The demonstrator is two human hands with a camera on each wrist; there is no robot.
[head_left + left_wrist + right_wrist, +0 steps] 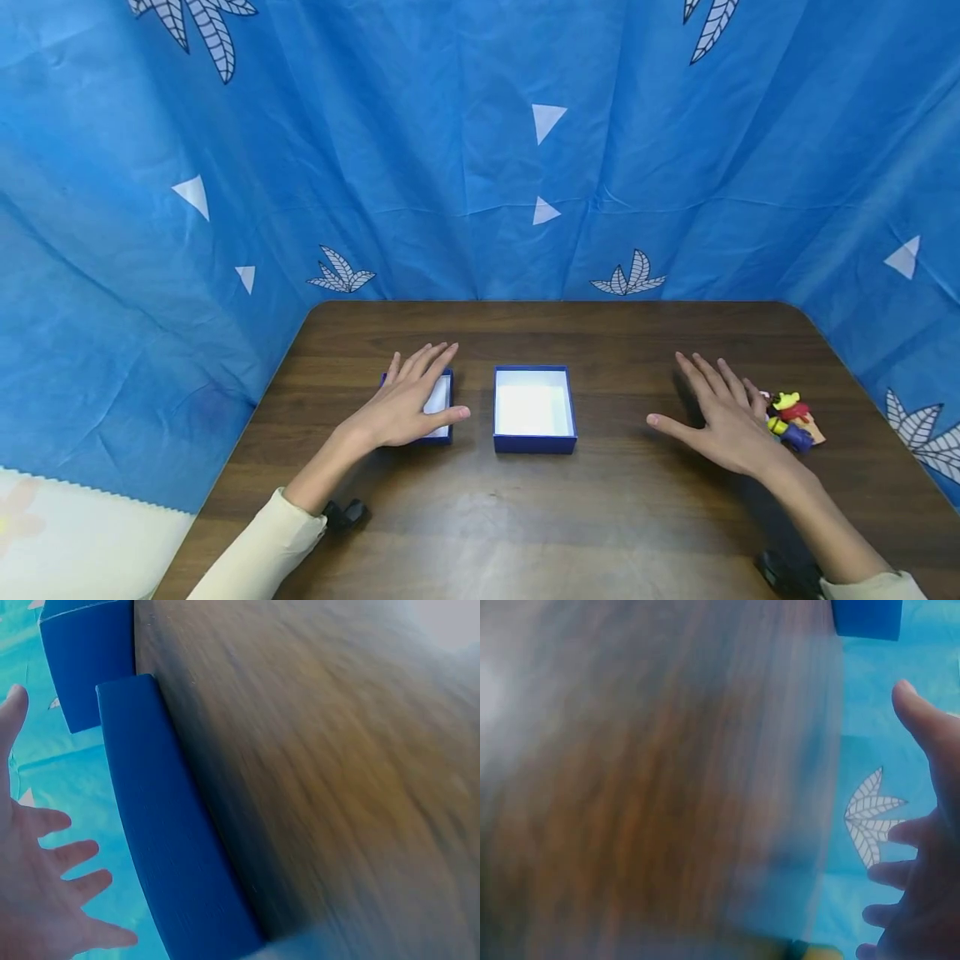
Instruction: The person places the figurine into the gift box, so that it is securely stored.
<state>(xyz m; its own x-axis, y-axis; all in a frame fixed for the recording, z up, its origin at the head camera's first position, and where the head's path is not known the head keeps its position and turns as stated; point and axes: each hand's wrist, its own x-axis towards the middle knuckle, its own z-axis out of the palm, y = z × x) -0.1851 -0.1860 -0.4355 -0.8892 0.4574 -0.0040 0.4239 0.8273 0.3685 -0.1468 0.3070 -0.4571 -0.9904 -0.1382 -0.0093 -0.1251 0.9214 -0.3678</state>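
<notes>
My left hand (408, 404) hovers with spread fingers over a small blue box with a white inside (439, 404), hiding much of it. In the left wrist view the box's blue side wall (172, 825) lies beside the hand, apart from its fingers. Just right of it stands a square blue box (534, 404), white inside, with its top uncovered. My right hand (727, 425) is held above the table on the right, fingers extended and holding nothing. Beside and partly behind that hand lies a cluster of small colourful toy-like pieces (797, 425), in yellow, red and purple.
The brown wooden table (600, 517) has rounded far corners. Behind it and along the sides hangs a blue curtain (465, 150) with white leaves and triangles. A pale cloth (82, 542) shows at lower left. Black wrist devices (345, 515) sit under both forearms.
</notes>
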